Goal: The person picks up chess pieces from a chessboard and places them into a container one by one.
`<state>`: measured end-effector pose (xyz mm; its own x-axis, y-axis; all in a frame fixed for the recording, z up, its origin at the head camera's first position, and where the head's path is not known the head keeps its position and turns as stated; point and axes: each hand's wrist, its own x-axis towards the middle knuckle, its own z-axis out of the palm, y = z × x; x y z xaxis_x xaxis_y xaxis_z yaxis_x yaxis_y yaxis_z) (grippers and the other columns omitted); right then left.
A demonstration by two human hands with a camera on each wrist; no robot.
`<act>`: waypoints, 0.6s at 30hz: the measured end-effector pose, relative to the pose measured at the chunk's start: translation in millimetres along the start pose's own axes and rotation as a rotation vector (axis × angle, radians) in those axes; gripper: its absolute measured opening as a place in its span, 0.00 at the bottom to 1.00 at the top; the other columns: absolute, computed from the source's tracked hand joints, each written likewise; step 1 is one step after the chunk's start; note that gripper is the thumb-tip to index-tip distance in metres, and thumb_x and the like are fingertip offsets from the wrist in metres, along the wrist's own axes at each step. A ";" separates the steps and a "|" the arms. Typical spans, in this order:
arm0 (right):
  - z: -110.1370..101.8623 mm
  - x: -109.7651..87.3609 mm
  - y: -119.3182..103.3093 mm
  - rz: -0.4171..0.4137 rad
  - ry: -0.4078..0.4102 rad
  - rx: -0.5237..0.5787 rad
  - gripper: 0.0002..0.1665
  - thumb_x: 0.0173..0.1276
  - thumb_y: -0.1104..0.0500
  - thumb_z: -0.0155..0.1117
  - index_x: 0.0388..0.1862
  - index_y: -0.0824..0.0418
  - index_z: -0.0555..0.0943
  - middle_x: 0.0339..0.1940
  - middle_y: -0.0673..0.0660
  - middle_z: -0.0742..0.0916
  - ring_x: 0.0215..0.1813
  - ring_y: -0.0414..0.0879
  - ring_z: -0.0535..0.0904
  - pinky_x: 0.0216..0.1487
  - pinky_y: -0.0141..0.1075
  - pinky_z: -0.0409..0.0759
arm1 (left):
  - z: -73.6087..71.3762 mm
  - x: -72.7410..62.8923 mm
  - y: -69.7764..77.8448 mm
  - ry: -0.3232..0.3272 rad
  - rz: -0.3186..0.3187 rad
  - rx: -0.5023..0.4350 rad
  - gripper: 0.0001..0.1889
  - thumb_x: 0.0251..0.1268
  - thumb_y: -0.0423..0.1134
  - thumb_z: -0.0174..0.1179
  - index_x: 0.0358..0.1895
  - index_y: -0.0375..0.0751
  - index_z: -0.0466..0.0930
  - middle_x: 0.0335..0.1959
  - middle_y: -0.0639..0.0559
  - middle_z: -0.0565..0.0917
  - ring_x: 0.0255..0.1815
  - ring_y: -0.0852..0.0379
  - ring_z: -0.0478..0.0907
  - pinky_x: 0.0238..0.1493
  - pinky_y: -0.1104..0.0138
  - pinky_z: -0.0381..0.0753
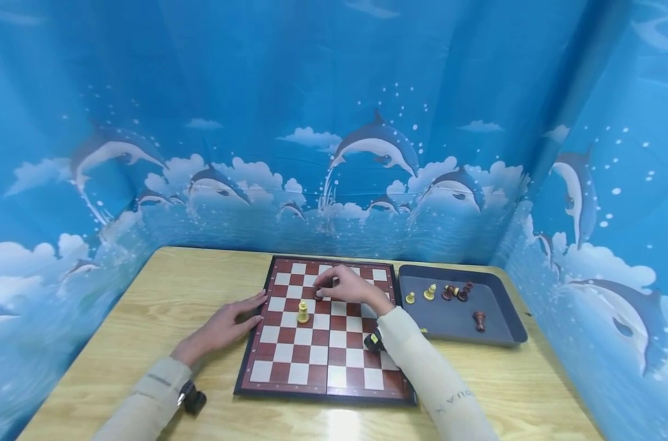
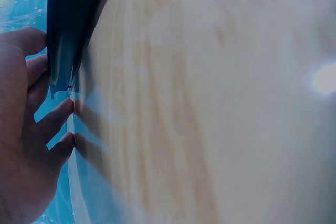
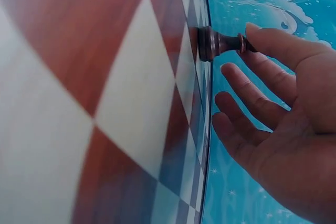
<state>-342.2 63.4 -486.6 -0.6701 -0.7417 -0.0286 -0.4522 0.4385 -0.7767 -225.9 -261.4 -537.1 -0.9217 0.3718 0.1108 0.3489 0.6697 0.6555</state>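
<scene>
My right hand [image 1: 345,286] pinches a dark brown chess piece [image 3: 210,44] between thumb and forefinger, over the far half of the chessboard [image 1: 338,358]. In the right wrist view the piece's base meets the board or is very close to it; fingertips cover its top, and the other fingers are loosely spread. A yellow chess piece [image 1: 303,313] stands upright on the board, left of that hand. My left hand [image 1: 226,326] rests with extended fingers against the board's left edge; in the left wrist view its fingers touch the dark board side [image 2: 71,30].
Right of the board lies a dark grey tray [image 1: 499,291] holding several yellow and brown chess pieces, including a brown piece [image 1: 479,321] and a yellow piece [image 1: 430,292]. The wooden table [image 1: 201,275] is bordered by a blue dolphin-print curtain [image 1: 245,122].
</scene>
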 end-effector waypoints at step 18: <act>-7.5 -5.7 -15.9 -0.048 0.175 0.143 0.16 0.75 0.55 0.65 0.55 0.62 0.86 0.59 0.55 0.86 0.46 0.57 0.80 0.42 0.38 0.78 | 0.4 -1.9 -1.2 0.008 -0.005 -0.004 0.30 0.78 0.49 0.56 0.77 0.45 0.64 0.80 0.45 0.61 0.78 0.37 0.60 0.76 0.41 0.61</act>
<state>-335.7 64.5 -469.4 -0.7472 -0.6554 0.1102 -0.4062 0.3192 -0.8562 -224.5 -262.6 -538.4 -0.9248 0.3632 0.1132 0.3435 0.6692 0.6589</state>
